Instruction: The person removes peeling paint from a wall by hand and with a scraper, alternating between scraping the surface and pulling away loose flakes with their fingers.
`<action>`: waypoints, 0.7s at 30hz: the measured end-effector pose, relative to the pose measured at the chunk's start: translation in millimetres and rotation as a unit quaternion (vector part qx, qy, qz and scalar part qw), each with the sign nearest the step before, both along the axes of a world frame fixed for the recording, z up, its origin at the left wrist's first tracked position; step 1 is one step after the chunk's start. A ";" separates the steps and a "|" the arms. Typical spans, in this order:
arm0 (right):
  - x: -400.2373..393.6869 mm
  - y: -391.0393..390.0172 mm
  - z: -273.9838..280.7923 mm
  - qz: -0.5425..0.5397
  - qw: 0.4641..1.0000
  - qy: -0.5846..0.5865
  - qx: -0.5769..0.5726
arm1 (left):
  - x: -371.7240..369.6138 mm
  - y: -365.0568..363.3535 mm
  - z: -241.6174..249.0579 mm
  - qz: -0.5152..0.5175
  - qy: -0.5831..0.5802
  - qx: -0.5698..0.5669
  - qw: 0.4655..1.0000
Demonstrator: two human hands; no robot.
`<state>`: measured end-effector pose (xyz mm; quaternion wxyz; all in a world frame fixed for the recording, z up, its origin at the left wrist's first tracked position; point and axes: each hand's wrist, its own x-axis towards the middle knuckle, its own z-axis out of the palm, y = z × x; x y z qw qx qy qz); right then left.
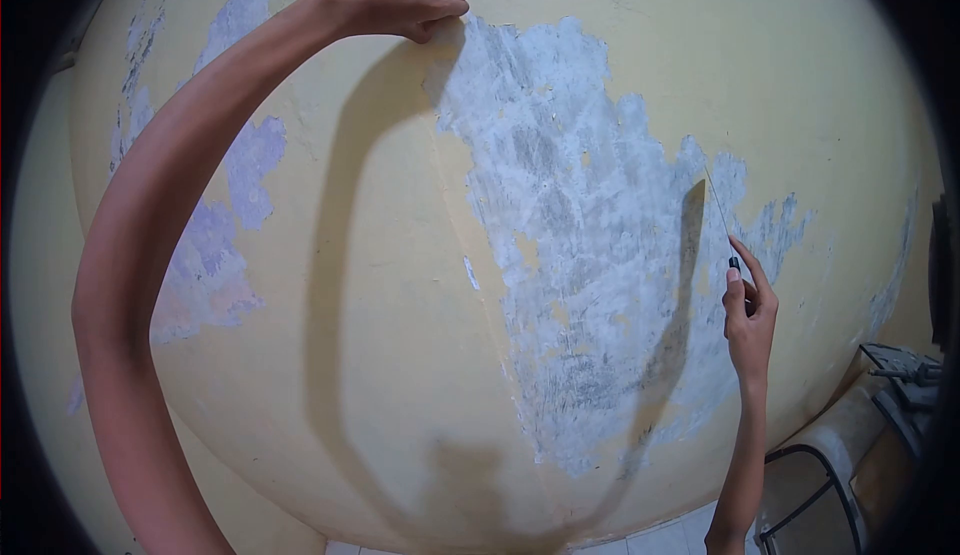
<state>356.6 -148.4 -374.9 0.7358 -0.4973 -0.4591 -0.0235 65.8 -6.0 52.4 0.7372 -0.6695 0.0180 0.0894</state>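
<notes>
From the head camera, a big yellow wall [380, 285] fills almost everything. A wide patch of bare grey wall [590, 255] runs down the middle, where the paint is gone. More small bare spots [225, 225] show on the left side.

The left hand [395, 0] is up high, at the top edge of the grey patch. Its fingers are curled in and press on the wall, right where yellow paint meets the bare part. They hold nothing that I can see. The long arm bends down the left side and throws a big shadow on the paint. I think the hand leans there to keep the body steady.

The right hand [750, 320] is lower, on the right. Its fingers wrap tight around the dark handle of a thin scraper [722, 217]. The blade points up, and its tip is at the right edge of the grey patch, so the flat side can slide under the paint.

Far down on the right sit a chair frame [810, 495] and some dark things I cannot make out.
</notes>
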 end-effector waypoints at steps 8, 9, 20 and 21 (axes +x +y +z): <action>4.1 6.1 -5.3 -0.019 0.998 -0.047 0.025 | -17.3 -34.7 15.2 -0.023 -0.270 -0.160 0.949; 2.3 5.0 -4.5 -0.018 0.998 -0.049 0.022 | -18.1 -38.5 9.9 0.035 -0.326 -0.127 0.936; -90.6 3.0 78.4 -0.012 0.971 -0.217 0.101 | -56.3 5.7 -43.0 -0.166 -0.358 -0.171 0.903; -102.4 6.2 96.8 -0.001 0.969 -0.231 0.084 | -57.0 13.9 -46.6 -0.180 -0.377 -0.153 0.896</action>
